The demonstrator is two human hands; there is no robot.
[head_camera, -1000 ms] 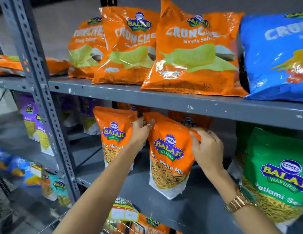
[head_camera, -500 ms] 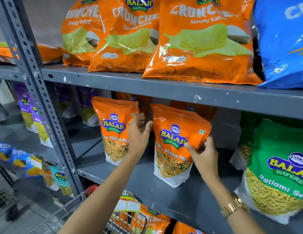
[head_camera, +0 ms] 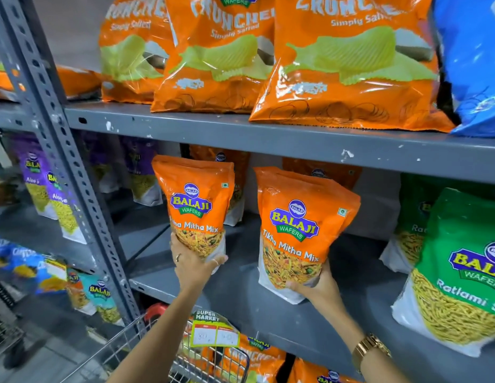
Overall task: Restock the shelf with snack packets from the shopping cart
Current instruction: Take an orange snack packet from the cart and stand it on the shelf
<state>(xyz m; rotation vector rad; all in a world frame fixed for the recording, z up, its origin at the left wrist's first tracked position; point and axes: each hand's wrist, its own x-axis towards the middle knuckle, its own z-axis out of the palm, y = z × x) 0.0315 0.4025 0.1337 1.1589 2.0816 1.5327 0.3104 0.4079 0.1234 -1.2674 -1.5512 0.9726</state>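
Note:
Two orange Tikha Mitha Mix pouches stand upright on the grey middle shelf (head_camera: 249, 297). My left hand (head_camera: 192, 265) grips the bottom of the left pouch (head_camera: 194, 208). My right hand (head_camera: 318, 286) cups the lower right corner of the right pouch (head_camera: 301, 230). More orange pouches stand behind both. The wire shopping cart (head_camera: 207, 360) sits at the bottom, below my arms, with orange packets inside.
Large orange Crunchex bags (head_camera: 345, 64) and a blue bag (head_camera: 473, 62) fill the upper shelf. Green Ratlami Sev pouches (head_camera: 461, 275) stand at right. A slotted grey upright (head_camera: 67, 167) divides off purple pouches (head_camera: 42, 186) at left. A price tag (head_camera: 213, 331) hangs on the cart.
Both hands slid down from the pouch tops to their bottoms. My left hand shifted from the right pouch to the left pouch. The view moved closer and lower.

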